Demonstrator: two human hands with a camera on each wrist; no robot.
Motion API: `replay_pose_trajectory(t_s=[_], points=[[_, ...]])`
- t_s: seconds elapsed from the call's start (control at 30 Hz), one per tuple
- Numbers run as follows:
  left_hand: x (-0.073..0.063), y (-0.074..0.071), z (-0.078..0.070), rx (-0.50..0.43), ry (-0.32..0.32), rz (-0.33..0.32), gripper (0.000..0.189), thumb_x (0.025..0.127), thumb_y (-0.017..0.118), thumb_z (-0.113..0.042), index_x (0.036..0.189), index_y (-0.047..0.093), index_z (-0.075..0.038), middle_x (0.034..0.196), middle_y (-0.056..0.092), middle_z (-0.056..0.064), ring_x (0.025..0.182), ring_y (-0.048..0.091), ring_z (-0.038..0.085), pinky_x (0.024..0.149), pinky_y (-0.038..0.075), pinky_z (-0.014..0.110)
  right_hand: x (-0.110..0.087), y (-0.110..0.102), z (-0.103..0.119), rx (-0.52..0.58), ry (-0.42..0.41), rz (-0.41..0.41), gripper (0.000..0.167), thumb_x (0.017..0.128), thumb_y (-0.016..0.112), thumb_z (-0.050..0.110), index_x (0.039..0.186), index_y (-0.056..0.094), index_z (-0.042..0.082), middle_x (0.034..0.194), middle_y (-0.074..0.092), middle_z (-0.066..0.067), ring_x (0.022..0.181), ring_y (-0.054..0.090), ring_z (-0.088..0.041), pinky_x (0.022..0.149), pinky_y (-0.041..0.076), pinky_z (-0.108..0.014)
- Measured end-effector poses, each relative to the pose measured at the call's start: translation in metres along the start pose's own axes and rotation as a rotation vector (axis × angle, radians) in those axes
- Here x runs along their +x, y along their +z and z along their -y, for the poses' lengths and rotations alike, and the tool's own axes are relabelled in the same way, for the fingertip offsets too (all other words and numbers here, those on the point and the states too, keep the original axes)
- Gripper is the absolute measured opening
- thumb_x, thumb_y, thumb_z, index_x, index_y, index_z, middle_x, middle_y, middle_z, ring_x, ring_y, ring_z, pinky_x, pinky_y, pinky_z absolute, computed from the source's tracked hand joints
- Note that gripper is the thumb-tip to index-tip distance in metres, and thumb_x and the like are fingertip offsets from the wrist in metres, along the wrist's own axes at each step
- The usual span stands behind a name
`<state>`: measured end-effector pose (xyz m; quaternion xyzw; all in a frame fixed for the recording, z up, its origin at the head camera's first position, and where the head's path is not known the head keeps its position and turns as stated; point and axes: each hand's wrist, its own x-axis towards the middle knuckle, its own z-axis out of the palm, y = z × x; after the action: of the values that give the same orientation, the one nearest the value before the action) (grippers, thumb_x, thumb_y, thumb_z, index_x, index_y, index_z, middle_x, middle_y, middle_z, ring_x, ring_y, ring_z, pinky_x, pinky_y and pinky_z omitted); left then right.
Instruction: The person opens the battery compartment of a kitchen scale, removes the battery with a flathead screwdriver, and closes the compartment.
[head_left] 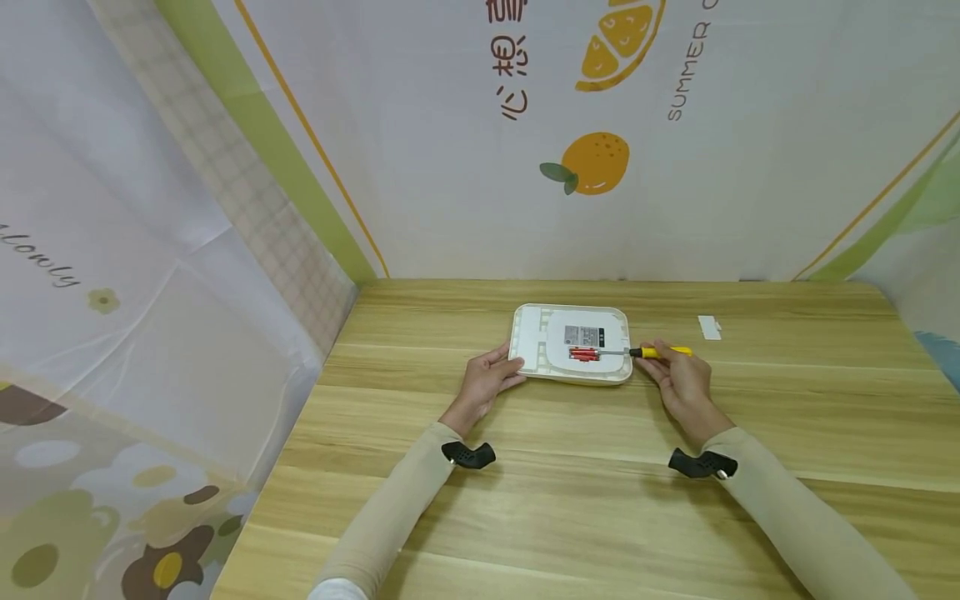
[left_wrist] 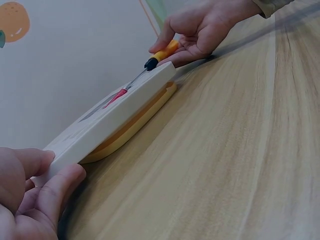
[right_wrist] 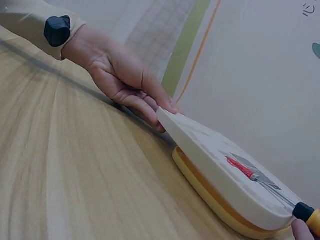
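Note:
A white rounded-rectangular device (head_left: 533,333), resembling a kitchen scale turned upside down, lies on the wooden table with a yellowish part (left_wrist: 135,127) beneath it. My left hand (head_left: 482,386) holds its near left corner, thumb on top and fingers below. Red batteries (head_left: 581,354) show in the device's slot, just under a grey label (head_left: 581,336). My right hand (head_left: 682,383) grips the yellow and black handle of a screwdriver (head_left: 637,352). The screwdriver lies nearly flat across the device, its metal shaft reaching the right end of the batteries; exact tip contact is hard to tell.
A small white cover (head_left: 708,327) with a tab lies on the table (head_left: 540,500), right of the device. Behind the table hangs a white printed cloth (head_left: 450,183), and another patterned cloth (head_left: 187,333) runs along the left side.

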<state>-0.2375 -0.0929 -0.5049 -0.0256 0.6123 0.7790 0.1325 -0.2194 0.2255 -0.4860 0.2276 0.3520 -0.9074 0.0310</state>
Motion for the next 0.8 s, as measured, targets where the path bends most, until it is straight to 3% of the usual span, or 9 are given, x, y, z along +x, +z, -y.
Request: replay_pose_trajectory(t_s=[0.27,0.53,0.67,0.8], points=[[-0.001,0.001,0.001,0.009,0.006,0.005,0.055,0.100,0.060,0.004,0.152,0.039,0.007,0.145,0.050,0.033,0.082,0.068,0.008,0.095,0.062,0.033,-0.001,0.000,0.002,0.018,0.029,0.008,0.061,0.105,0.051,0.001,0.160,0.024,0.000,0.093,0.075,-0.013,0.103,0.072,-0.020,0.104,0.051,-0.036],[-0.001,0.002,0.001,0.008,0.002,-0.008,0.054,0.100,0.060,0.004,0.151,0.041,0.006,0.141,0.053,0.032,0.082,0.068,0.008,0.094,0.062,0.032,-0.001,-0.003,0.004,0.069,0.050,0.003,0.051,0.104,0.054,0.000,0.152,0.038,0.000,0.093,0.075,-0.015,0.099,0.074,-0.023,0.107,0.048,-0.038],[-0.002,0.002,0.002,0.014,0.008,-0.002,0.053,0.101,0.059,0.004,0.151,0.041,0.007,0.144,0.050,0.032,0.082,0.067,0.007,0.095,0.062,0.033,-0.004,-0.007,0.007,0.083,0.023,0.018,0.028,0.102,0.057,0.000,0.130,0.057,-0.003,0.092,0.075,-0.016,0.095,0.075,-0.024,0.104,0.051,-0.038],[-0.001,0.002,0.001,0.007,0.015,-0.003,0.053,0.101,0.059,0.005,0.150,0.040,0.008,0.147,0.048,0.032,0.081,0.066,0.007,0.095,0.062,0.033,-0.008,-0.007,0.011,0.022,-0.063,0.071,0.009,0.102,0.059,0.002,0.104,0.067,-0.001,0.093,0.076,-0.014,0.090,0.076,-0.023,0.096,0.057,-0.035]])
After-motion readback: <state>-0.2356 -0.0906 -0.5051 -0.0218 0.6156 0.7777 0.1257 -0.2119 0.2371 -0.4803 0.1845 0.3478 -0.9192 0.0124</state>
